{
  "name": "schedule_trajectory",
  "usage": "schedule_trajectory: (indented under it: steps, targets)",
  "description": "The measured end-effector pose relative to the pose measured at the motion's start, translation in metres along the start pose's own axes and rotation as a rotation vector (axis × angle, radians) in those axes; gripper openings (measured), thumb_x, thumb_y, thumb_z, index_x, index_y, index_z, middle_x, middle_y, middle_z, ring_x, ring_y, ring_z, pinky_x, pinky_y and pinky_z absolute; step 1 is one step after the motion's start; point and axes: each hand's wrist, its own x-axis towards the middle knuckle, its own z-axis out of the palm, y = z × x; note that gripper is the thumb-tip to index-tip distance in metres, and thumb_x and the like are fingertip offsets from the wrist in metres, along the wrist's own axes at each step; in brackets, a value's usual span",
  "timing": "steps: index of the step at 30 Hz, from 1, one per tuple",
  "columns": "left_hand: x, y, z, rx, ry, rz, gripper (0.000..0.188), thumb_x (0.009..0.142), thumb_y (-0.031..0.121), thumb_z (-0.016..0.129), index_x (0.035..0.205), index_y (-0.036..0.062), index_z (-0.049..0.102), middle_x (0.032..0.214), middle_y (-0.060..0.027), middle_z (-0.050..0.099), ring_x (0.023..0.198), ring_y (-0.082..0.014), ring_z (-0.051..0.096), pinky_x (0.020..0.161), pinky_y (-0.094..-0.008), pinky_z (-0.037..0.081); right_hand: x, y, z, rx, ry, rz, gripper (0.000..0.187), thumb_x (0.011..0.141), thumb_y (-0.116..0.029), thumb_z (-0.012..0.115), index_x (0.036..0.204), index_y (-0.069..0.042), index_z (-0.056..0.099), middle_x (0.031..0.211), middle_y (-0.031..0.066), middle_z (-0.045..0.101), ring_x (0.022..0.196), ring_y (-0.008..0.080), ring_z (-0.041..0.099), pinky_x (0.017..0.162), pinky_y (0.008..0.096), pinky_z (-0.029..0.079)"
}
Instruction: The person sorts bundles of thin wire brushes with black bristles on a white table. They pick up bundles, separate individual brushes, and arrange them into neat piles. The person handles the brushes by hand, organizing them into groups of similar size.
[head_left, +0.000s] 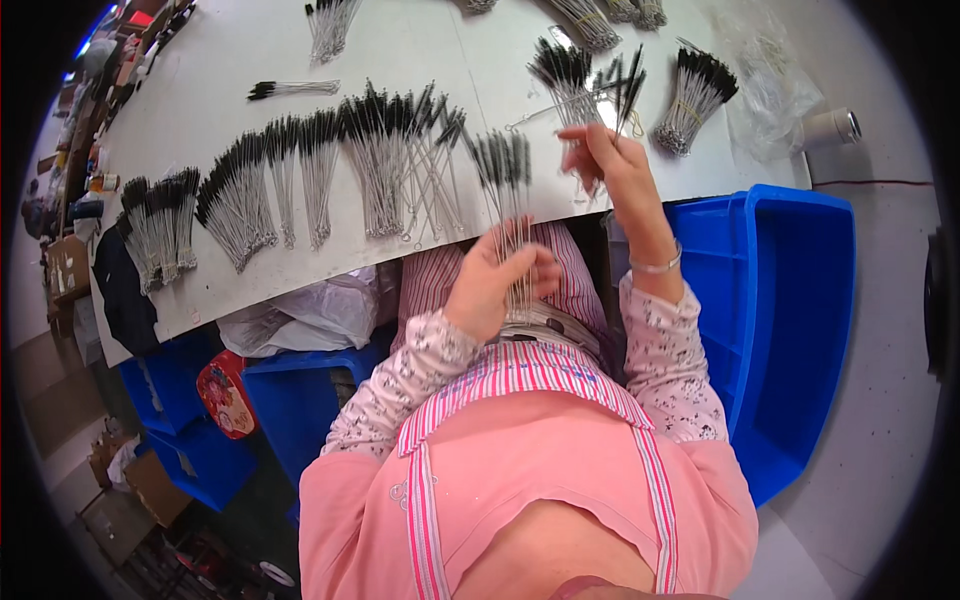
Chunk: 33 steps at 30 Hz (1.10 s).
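My left hand [503, 275] is closed round a bunch of thin wire brushes [505, 165], black bristles up and looped wire stems hanging down over my lap. To its right, above the table edge, my right hand [608, 160] is partly smeared by motion. A couple of black-tipped brushes [628, 90] rise from between its fingers; how many it grips is hard to make out. Just beyond that hand lies a heap of similar brushes [562, 70], some crossing each other. Left of my left hand, a loose group of brushes [432, 165] lies fanned near the table edge.
Several brush piles [240, 200] line the left of the white table [420, 60]. A banded bundle [690, 105] lies at right, near clear plastic bags [765, 80] and a roll [832, 128]. A large blue bin [745, 330] stands at my right; more blue bins [300, 400] at left.
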Motion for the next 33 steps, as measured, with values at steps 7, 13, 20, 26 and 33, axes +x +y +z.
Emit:
schedule_trajectory:
  steps: [7,13,20,26,33]
  targets:
    - [-0.038,-0.029,-0.028,0.247,-0.257,-0.068,0.048,0.090,0.007,0.052,0.131,0.0019,0.028,0.093,-0.0136,0.060,0.087,-0.0234,0.062,0.081,-0.0358,0.050,0.010,-0.022,0.014,-0.119,-0.711,-0.042,0.038,0.095,-0.029,0.044,0.114,0.000,0.059,0.113,0.0095,0.061,0.108,0.0171,0.054,0.096,0.0289,0.038]
    - [-0.043,-0.027,-0.032,0.239,-0.234,-0.047,0.033,0.094,0.010,0.043,0.125,0.0026,0.036,0.078,-0.0069,0.051,0.074,-0.0179,0.055,0.075,-0.0352,0.050,0.003,-0.028,0.014,0.230,-0.257,-0.066,0.041,0.096,-0.029,0.040,0.114,0.004,0.055,0.113,0.0166,0.060,0.105,0.0228,0.058,0.093,0.0349,0.044]
    - [-0.013,-0.009,-0.015,0.042,-0.075,0.078,0.029,0.095,0.012,0.042,0.124,0.0081,0.042,0.075,-0.0022,0.046,0.062,-0.0106,0.043,0.053,-0.0241,0.037,-0.036,0.004,0.050,0.471,0.100,0.228,0.025,0.084,-0.024,0.063,0.089,0.001,0.061,0.054,-0.0082,0.041,0.038,0.0001,0.028,0.035,0.0183,0.018]
    - [0.005,-0.014,-0.014,0.203,0.049,0.077,0.029,0.095,0.017,0.045,0.122,0.0068,0.043,0.075,-0.0015,0.051,0.060,-0.0082,0.045,0.050,-0.0201,0.036,-0.042,0.030,0.060,0.412,0.121,0.269,0.019,0.079,-0.017,0.069,0.082,0.000,0.062,0.055,-0.0051,0.050,0.038,0.0010,0.034,0.035,0.0175,0.024]
    - [0.026,-0.014,-0.014,0.205,0.112,0.152,0.025,0.094,0.018,0.047,0.116,0.0074,0.046,0.073,-0.0025,0.055,0.057,-0.0067,0.047,0.046,-0.0183,0.036,-0.030,0.032,0.057,0.398,0.193,0.273,0.017,0.078,-0.016,0.069,0.080,0.000,0.062,0.057,-0.0045,0.051,0.038,0.0009,0.033,0.035,0.0178,0.024]
